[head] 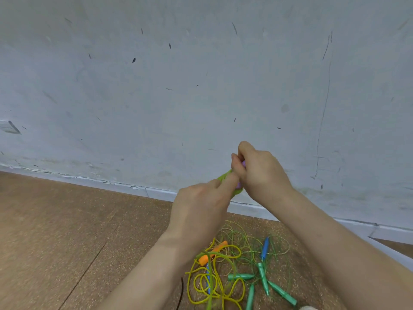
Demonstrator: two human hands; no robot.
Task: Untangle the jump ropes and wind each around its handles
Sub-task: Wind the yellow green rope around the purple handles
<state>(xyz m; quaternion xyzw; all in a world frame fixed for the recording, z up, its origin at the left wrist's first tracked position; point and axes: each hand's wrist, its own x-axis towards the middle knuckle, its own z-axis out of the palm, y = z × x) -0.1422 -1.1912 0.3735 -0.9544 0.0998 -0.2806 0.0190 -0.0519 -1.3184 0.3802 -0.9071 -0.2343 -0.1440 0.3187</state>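
Just right of centre, the left hand (201, 209) pinches the green rope (223, 176) onto the purple handles (243, 163), gripped in the right hand's (261, 173) curled fingers; a slack pinch could let the coils spring loose. The tail seems to run down into the pile (245, 253) at lower right — it may snag there.

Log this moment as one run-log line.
stage: winding | left hand: pinches green rope | right hand: grips purple handle | floor: tangled rope pile
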